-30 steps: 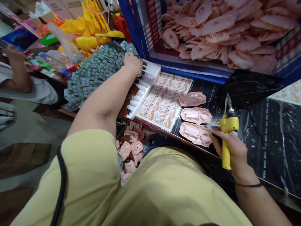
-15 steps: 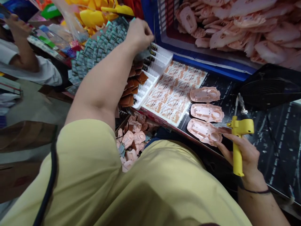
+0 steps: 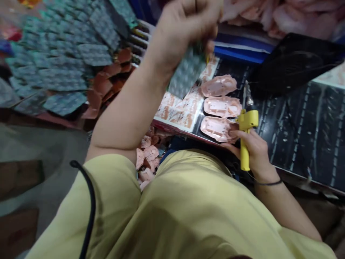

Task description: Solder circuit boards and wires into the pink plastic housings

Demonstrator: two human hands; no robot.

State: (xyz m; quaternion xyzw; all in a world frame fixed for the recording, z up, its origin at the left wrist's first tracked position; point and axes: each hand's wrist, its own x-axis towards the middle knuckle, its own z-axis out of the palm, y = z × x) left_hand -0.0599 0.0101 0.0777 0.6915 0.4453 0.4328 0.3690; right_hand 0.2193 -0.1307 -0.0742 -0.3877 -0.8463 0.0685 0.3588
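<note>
My left hand (image 3: 185, 25) is raised above the work surface, fingers pinched shut on a small green circuit board (image 3: 187, 73) that hangs below it, blurred by motion. My right hand (image 3: 252, 153) grips a yellow soldering iron (image 3: 245, 138) with its tip pointing up, resting at the near edge of the black mat (image 3: 302, 126). Three pink plastic shells (image 3: 221, 106) lie in a column on the mat just left of the iron; my right fingers touch the nearest one.
A heap of green circuit boards (image 3: 54, 61) and brown pieces (image 3: 107, 79) lies at left. A printed sticker sheet (image 3: 178, 109) sits beside the shells. A black fan (image 3: 293, 61) and a blue crate of pink shells (image 3: 269, 14) stand behind. Loose pink parts (image 3: 147, 162) lie below the bench.
My left hand has lifted from the pile of green boards and swung right with one board in it. The camera has turned left and down. My right hand has kept hold of the iron.
</note>
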